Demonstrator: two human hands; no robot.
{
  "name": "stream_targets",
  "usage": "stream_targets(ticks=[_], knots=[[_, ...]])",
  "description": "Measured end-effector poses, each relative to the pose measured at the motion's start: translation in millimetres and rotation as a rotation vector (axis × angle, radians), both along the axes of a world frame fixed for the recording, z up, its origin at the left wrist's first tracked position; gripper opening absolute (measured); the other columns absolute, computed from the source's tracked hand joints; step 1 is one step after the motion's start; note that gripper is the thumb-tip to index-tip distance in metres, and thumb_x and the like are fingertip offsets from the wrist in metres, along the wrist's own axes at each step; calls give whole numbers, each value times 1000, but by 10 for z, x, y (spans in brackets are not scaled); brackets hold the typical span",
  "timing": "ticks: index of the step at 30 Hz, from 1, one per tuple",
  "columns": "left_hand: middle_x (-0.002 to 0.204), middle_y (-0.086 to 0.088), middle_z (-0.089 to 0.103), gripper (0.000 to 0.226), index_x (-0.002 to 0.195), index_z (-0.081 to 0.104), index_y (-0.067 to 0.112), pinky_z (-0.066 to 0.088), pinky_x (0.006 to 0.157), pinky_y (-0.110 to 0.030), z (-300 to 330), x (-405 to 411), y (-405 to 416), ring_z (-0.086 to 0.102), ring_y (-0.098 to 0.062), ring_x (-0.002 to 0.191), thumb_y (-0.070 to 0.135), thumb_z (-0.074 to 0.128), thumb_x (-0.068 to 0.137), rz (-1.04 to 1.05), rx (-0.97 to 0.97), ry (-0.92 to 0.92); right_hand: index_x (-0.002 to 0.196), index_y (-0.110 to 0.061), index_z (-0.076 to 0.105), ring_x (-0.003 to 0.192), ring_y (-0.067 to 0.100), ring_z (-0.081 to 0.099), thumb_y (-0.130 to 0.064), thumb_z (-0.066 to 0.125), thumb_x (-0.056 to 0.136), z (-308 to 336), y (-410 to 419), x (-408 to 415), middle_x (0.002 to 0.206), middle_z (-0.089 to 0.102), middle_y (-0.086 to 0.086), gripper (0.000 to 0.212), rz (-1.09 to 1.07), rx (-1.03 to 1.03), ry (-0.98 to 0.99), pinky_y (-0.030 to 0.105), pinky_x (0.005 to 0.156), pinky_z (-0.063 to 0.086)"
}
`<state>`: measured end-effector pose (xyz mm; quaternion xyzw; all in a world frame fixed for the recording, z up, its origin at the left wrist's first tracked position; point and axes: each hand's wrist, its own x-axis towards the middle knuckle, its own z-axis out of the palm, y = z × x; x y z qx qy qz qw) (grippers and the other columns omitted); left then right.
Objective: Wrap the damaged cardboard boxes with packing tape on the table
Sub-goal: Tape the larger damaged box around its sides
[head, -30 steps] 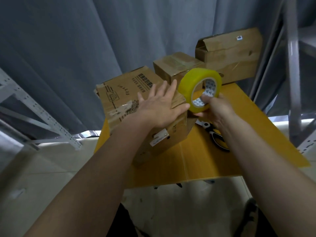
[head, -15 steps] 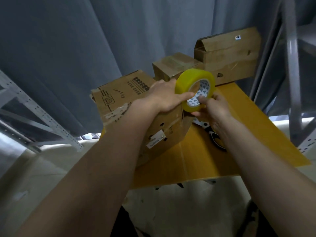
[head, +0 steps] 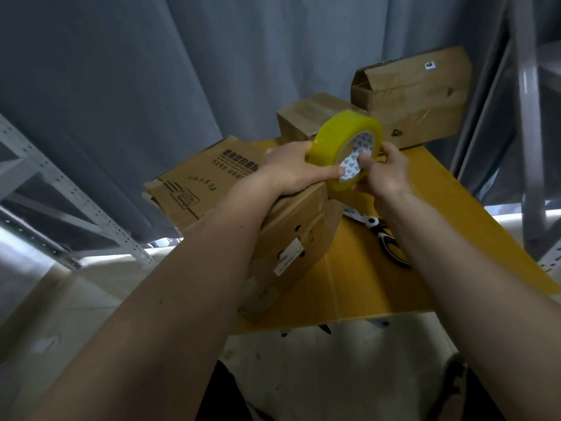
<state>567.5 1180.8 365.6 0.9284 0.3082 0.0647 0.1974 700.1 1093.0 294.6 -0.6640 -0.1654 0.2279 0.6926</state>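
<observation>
Both hands hold one roll of yellow packing tape (head: 340, 144), a thick glossy ring with a white printed cardboard core, raised just above the near cardboard box (head: 267, 220). The left hand (head: 291, 171) curls its fingers (head: 303, 147) over the roll's outer band while the thumb lies along its lower edge; the right hand (head: 387, 174) grips the opposite side, one finger hooked into the core. Beneath the roll, the near box is brown corrugated card, creased and dented, with black print on its top, small round holes and a white label on its side; whether anything is inside it cannot be told. Right of that box, black-handled scissors (head: 387, 238) lie flat on the smooth orange bench (head: 455, 238). Behind the roll stand a small squat box (head: 300, 120), shiny with old tape, and a larger crumpled box (head: 416, 95) with a loose end flap. Grey curtain (head: 212, 56) hangs behind them.
</observation>
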Motion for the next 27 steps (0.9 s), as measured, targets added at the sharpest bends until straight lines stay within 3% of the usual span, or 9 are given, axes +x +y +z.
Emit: stream_targets(ticks=[2,7,9,12,15,19,22,24,27], knots=[[124,10,64,56,119,62,40,41,105,-43,28,-4,-2,56,-18,117,75,60,75,-4,-89,26,132,-11,50,90,30,68,-14,56,96,47,33,38,121,62,13,36,-5,-2,-33,35,57,57],[136,8,57,64,128,57,42,40,97,-33,108,-8,-24,54,-16,121,81,46,78,-11,-272,-13,131,-10,53,113,28,60,-13,56,96,159,91,80,126,60,12,36,-87,0,-213,48,92,53],[126,6,65,62,129,59,37,45,93,-26,118,-43,-15,61,-13,112,76,44,84,-1,-351,-123,133,-12,53,117,27,57,-14,55,96,192,108,121,128,59,11,37,-119,-13,-280,47,94,52],[109,8,72,51,129,58,29,50,67,-12,145,-94,1,72,-8,87,61,53,89,-5,-545,-251,133,-13,53,117,27,57,-13,54,96,153,119,155,128,59,11,36,-106,-31,-286,47,96,51],[117,6,68,53,126,61,30,49,67,-13,139,-13,-41,72,-10,88,60,64,83,23,-528,-216,131,-14,53,116,27,57,-12,53,96,87,111,117,127,59,10,34,-104,-23,-287,47,96,50],[92,7,73,48,110,69,22,42,42,-5,179,131,-84,69,-1,60,59,67,80,73,-515,-181,130,-14,53,114,22,58,-8,53,96,101,46,136,124,60,7,35,-83,5,-316,44,95,52],[85,5,73,40,100,70,18,45,44,-9,137,149,-75,69,-5,55,53,70,82,131,-564,-283,136,-18,47,107,23,60,-3,53,94,158,-20,195,117,60,7,45,14,-29,-291,41,92,54],[84,6,73,32,92,69,21,48,48,-13,107,125,-64,71,-10,59,52,70,82,170,-603,-387,131,-16,50,103,28,59,1,49,91,141,-94,264,115,60,11,44,43,-214,-325,40,89,52],[78,13,71,24,91,68,26,48,49,-12,123,74,-76,72,-11,62,49,70,84,158,-661,-465,102,-5,58,88,32,58,-7,52,92,28,-296,307,99,59,16,12,203,-827,-562,40,75,50]])
